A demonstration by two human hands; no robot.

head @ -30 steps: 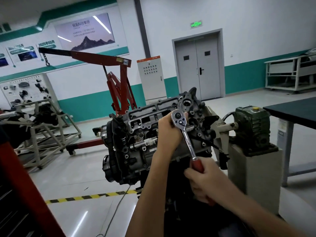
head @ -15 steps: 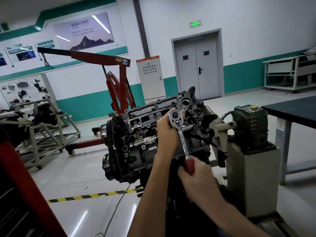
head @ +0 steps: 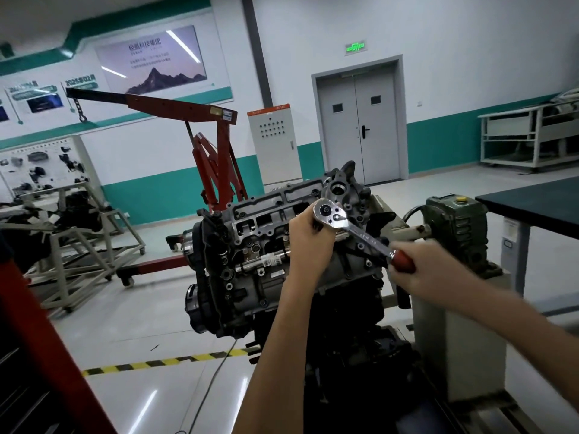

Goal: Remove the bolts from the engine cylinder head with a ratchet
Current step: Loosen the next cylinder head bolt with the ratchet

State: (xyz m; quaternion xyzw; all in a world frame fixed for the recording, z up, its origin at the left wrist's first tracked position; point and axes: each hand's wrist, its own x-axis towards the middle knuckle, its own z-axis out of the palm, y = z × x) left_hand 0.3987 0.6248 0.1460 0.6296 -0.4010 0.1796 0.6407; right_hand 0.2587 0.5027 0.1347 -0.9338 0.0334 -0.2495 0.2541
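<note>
The engine cylinder head point(head: 269, 211), dark grey cast metal with several bolt holes, sits tilted on a stand in the middle of the head view. A chrome ratchet point(head: 351, 228) with a red handle lies across its right part, head at the upper left, handle slanting down to the right. My left hand point(head: 308, 242) is wrapped round the ratchet's head end, covering the socket and the bolt under it. My right hand point(head: 423, 270) grips the red handle.
A green gearbox point(head: 454, 227) on a grey pedestal stands right of the engine. A dark table point(head: 539, 205) is at the far right. A red engine crane point(head: 216, 164) stands behind, a metal frame stand point(head: 78, 245) at the left. Yellow-black floor tape point(head: 163, 361) runs below.
My right hand has swung the ratchet handle from pointing nearly straight down up and to the right. My left hand stays on the ratchet's head.
</note>
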